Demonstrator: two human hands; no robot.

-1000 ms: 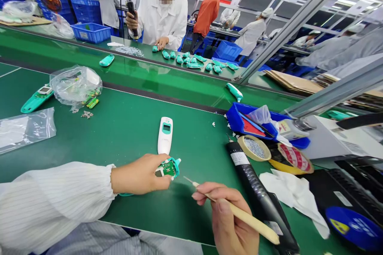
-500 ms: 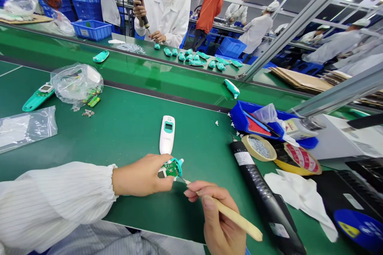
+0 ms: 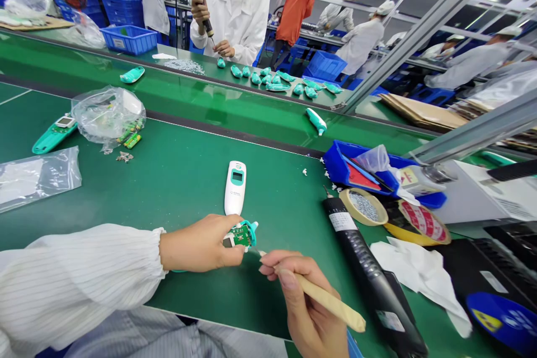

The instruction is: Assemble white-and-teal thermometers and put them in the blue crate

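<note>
My left hand (image 3: 205, 243) is closed around a teal thermometer housing (image 3: 254, 227) with a green circuit board (image 3: 241, 235) showing in it. Part of the housing is hidden under my fingers. In my right hand (image 3: 304, 291) is a slim tool with a cream-coloured handle (image 3: 331, 302), held like a pen. Its thin tip points toward the housing and sits slightly apart from its lower right edge. A white thermometer (image 3: 235, 189) with a small screen lies on the green bench just beyond my left hand.
A black electric screwdriver (image 3: 369, 274), a tape roll (image 3: 363, 206) holding screws and a blue tray (image 3: 356, 176) lie at right. At left are a plastic bag (image 3: 107, 117) and another teal housing (image 3: 54, 134). Across the conveyor belt (image 3: 201, 100), a co-worker (image 3: 235, 17) holds a screwdriver over teal parts.
The tool's tip has drawn back slightly from the housing in my left hand. Two teal pieces on the belt have shifted left. The co-worker's screwdriver has moved slightly.
</note>
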